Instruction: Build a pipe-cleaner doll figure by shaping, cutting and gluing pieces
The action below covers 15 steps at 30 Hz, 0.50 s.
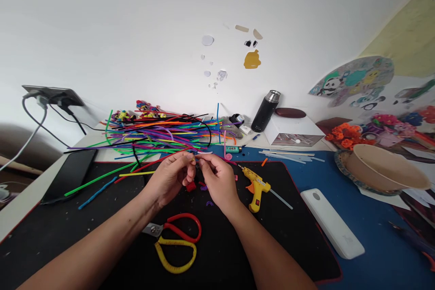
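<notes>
My left hand [175,176] and my right hand [219,180] meet fingertip to fingertip above the black mat [217,249]. A tiny yellow bit shows at the left fingertips, which are pinched together. It looks like part of a pipe cleaner; a yellow pipe cleaner [136,174] also sticks out to the left from behind that hand. My right thumb and fingers are closed too, but what they pinch is hidden. Beneath the hands lie a small red piece [190,186] and a curled purple piece [210,203]. Scissors [176,240] with red and yellow handles rest nearer me.
Many coloured pipe cleaners [159,133] are heaped at the back. Right of my hands lies a yellow glue gun [254,186] with a glue stick in it. Further right are a white oblong device [332,223] and a bowl [387,170]. A black flask [266,111] stands by the wall.
</notes>
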### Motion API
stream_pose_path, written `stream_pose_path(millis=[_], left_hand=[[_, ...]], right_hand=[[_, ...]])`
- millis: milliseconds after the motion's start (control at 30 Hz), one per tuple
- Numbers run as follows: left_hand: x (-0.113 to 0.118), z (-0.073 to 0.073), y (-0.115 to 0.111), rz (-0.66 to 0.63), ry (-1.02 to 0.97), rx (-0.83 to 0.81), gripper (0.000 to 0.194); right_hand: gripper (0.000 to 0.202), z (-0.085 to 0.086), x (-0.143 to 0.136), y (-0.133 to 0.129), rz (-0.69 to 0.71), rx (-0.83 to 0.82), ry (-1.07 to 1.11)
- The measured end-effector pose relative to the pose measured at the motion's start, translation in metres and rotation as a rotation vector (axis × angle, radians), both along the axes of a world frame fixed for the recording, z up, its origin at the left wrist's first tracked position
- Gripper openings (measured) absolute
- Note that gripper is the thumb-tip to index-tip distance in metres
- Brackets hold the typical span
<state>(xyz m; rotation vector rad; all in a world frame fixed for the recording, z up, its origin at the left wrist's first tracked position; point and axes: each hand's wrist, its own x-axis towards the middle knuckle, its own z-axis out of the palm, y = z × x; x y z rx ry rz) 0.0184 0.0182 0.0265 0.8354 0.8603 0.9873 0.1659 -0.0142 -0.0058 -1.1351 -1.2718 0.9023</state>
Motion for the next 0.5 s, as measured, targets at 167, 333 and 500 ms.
stream_pose_path(millis=[167, 333, 500], left_hand=[[0.0003, -0.0018, 0.0005, -0.009, 0.003, 0.011, 0.038], [0.001, -0.0022, -0.0001, -0.024, -0.007, 0.019, 0.041], [0.0009, -0.0033, -0.0015, -0.022, -0.02, 0.015, 0.042]], right_hand=[[0.026, 0.0001, -0.0001, -0.0004, 0.021, -0.016, 0.002], [0.024, 0.0009, -0.0008, 0.0001, 0.033, -0.006, 0.02], [0.023, 0.001, -0.0011, 0.0002, 0.027, 0.003, 0.017]])
